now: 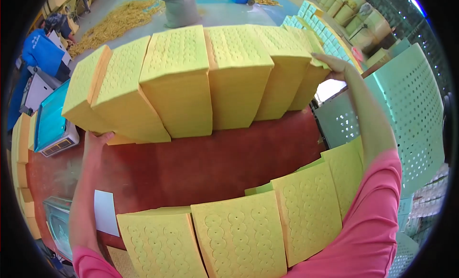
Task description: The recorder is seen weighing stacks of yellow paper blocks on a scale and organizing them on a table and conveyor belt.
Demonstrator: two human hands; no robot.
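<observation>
A row of several tall stacks of yellow embossed paper sheets (191,82) stands across the far side of a dark red table (201,163). My left hand (95,141) presses flat against the lower left end of the row. My right hand (332,65) lies open on the top right end of the row. Both arms wear pink sleeves. A second row of yellow embossed stacks (244,235) stands close to me along the near edge.
A scale with a blue tray (50,120) sits at the left, a white sheet (105,213) lies near my left arm. A pale green perforated chair (406,101) is at the right. A person in blue (40,51) is far left. Yellow strips (119,20) litter the floor.
</observation>
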